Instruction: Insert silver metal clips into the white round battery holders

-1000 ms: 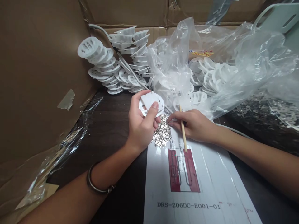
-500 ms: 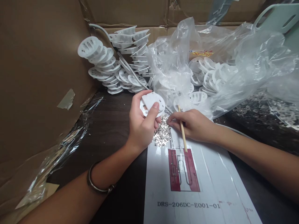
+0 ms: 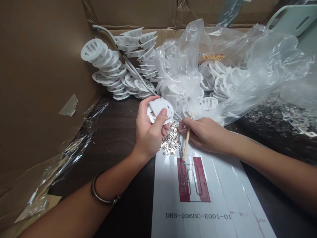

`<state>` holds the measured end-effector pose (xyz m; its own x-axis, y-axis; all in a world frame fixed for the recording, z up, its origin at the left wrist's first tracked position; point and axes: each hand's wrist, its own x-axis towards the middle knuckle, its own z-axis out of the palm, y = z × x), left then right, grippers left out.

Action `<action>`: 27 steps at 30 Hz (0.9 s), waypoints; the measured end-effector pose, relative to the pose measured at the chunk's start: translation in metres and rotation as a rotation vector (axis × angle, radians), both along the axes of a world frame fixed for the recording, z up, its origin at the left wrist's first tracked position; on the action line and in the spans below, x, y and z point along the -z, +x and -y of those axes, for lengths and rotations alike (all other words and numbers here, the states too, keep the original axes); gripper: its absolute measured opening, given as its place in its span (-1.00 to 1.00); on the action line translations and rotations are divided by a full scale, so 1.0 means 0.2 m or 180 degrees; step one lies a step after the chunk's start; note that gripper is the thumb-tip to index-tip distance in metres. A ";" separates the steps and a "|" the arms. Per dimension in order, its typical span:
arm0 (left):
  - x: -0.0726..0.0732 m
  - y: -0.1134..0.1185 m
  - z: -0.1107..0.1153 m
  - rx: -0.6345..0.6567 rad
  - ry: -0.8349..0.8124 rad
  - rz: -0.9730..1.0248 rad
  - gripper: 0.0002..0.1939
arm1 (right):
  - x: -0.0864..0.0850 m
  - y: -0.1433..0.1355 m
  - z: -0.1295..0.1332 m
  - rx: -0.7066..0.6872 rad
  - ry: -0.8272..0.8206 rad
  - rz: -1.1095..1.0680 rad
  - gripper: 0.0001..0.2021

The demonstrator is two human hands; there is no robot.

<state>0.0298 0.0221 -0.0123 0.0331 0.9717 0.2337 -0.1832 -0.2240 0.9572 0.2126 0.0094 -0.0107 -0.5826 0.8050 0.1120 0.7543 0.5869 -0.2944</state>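
On my head feed, taking the middle of the view as the hub, the white round plastic plate (image 3: 163,105) sits almost dead centre, tilted up in the left hand (image 3: 150,134). That hand grips it at the rim, thumb pressed across the near face. Off the plate toward 5 o'clock I see a loose heap of small shiny metal tabs (image 3: 170,142), its upper edge partly behind the left fingers.

Between 3 and 4 o'clock is the right hand (image 3: 210,135), fingers curled in narrow and holding a thin wooden stick (image 3: 186,145). Its fingertips meet at the edge of the heap (whether a tab is pinched there, I can't tell from this far off). The stick's top points near 12, and its lower end appears over the top of the left red block of a printed diagram (image 3: 205,181); I can't confirm contact. The diagram is on a white glossy sheet (image 3: 223,198), toward 5 o'clock, marked "DRS-206DC-E001-01".

Between 10 and 11 I have leaning stacks of white slotted plates (image 3: 114,74), with a grey cable (image 3: 138,74) running down past them. A crumpled clear plastic bag (image 3: 180,66) spreads from 1 to 3 o'clock, and more flat metal pieces (image 3: 279,114) lie at 3. The left wrist's dark bangle (image 3: 99,198) shows between 7 and 8.
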 end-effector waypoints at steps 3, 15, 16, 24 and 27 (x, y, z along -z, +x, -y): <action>0.00 0.00 0.00 -0.0004 -0.0027 0.0010 -0.67 | -0.02 0.04 0.07 0.0092 0.0182 -0.0206 -0.85; 0.00 0.00 0.00 -0.0006 -0.0020 -0.0010 -0.68 | -0.07 0.42 0.35 0.1325 0.1567 0.1089 -0.77; 0.00 0.00 0.00 -0.0008 -0.0024 -0.0003 -0.67 | -0.07 0.43 0.35 0.1339 0.1659 0.1158 -0.76; 0.00 0.01 0.01 -0.0025 -0.0048 -0.0068 -0.67 | -0.05 0.44 0.35 0.1515 0.1818 0.1244 -0.67; 0.00 0.01 0.01 -0.0028 -0.0048 -0.0055 -0.67 | -0.06 0.45 0.36 0.1582 0.1866 0.1079 -0.69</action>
